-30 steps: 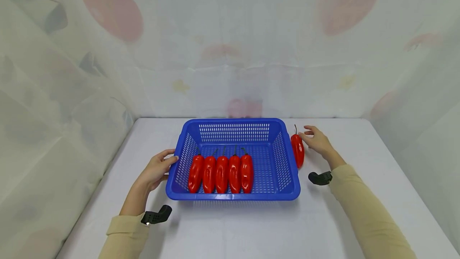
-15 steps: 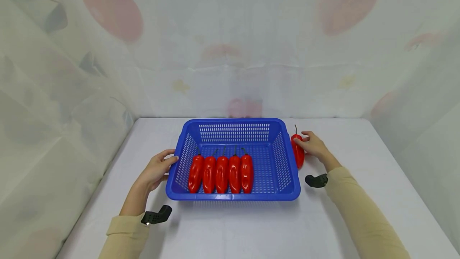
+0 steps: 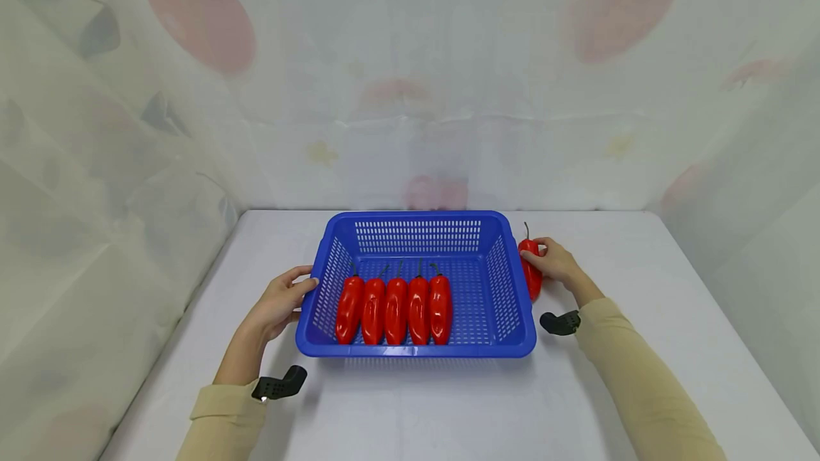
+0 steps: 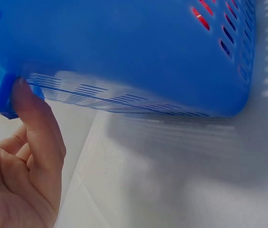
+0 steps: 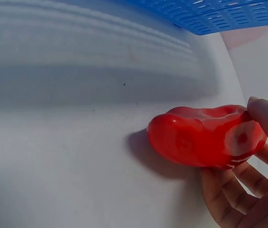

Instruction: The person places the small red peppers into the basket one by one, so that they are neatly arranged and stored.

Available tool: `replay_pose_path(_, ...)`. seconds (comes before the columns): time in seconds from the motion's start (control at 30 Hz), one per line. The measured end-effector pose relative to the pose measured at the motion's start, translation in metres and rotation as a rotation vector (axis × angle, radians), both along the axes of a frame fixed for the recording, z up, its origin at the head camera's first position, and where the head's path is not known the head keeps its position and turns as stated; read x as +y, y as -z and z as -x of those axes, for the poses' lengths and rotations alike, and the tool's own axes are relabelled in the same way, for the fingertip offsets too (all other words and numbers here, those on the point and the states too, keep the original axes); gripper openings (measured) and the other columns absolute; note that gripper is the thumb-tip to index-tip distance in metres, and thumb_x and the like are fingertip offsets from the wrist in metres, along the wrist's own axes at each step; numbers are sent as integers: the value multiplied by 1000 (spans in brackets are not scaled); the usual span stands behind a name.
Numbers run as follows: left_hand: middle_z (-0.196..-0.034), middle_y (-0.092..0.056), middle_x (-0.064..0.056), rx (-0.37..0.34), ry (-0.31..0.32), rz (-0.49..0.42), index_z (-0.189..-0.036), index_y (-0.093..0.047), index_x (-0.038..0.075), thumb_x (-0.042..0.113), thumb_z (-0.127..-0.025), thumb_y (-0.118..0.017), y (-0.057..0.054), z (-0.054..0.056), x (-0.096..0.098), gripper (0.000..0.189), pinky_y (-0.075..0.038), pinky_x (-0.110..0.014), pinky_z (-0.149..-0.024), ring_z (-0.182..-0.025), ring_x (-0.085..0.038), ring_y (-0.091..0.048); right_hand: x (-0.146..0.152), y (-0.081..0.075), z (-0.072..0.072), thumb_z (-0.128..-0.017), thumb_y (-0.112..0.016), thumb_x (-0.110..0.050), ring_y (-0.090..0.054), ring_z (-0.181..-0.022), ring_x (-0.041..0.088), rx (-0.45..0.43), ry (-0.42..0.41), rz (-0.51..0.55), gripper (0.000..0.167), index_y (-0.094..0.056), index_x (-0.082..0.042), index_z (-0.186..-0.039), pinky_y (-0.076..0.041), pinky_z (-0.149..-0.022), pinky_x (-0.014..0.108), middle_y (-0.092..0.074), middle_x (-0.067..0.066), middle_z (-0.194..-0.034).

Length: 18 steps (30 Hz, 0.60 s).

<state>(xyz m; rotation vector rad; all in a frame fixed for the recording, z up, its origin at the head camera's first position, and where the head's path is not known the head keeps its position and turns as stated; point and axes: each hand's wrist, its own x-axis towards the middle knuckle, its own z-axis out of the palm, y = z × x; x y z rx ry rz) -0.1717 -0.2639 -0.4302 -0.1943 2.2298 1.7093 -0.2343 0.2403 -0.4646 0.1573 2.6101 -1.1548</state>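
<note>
A blue plastic basket (image 3: 415,351) with slotted sides sits mid-table. Several glossy red peppers (image 3: 396,311) with thin stems lie side by side in its left part. My left hand (image 3: 277,302) grips the basket's left rim, and the left wrist view shows the fingers (image 4: 43,128) at that edge. Just outside the basket's right wall is one more red pepper (image 3: 532,279), its stem pointing away. My right hand (image 3: 556,262) holds this pepper near its stem end. In the right wrist view, the thumb (image 5: 266,114) lies on top of the pepper (image 5: 195,137) with fingers beneath.
The white table (image 3: 410,411) ends at a back wall of pale patterned cloth (image 3: 397,91). Similar cloth hangs at both sides. A dark device (image 3: 280,383) is strapped on the left wrist, another (image 3: 560,323) on the right.
My right hand has moved left and slightly down, from beside the pepper's top to a hold on it. The left hand and basket stay where they were.
</note>
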Motion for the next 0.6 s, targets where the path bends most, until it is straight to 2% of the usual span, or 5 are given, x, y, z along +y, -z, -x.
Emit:
replay_pose_path(0.17,-103,-64,-15,-4,-1,4,-139,-33,7,21,-95,-47,-3,-1,1,48,-56,-40,-69,-81,-21,-66,0,-2,0,-92,-50,-37,-52,-99,35,-5,-23,-12,61,-31,3,-135,-54,-72,31,-46,28,-117)
replay_pose_path(0.43,-104,-63,-18,3,23,-6,-138,-32,2,18,-94,-47,-28,-13,12,49,-56,-40,-70,-82,-22,-66,0,-3,-1,-92,-50,-33,-54,-96,33,7,-25,-15,58,-33,3,-135,-54,-67,29,-47,28,-116)
replay_pose_path(0.6,-102,-63,-16,-3,22,-3,-137,-33,2,18,-94,-47,-33,-15,15,48,-55,-39,-70,-82,-22,-66,1,-6,-2,-93,-51,-31,-55,-96,34,21,-15,8,58,-32,3,-135,-55,-69,30,-47,28,-116)
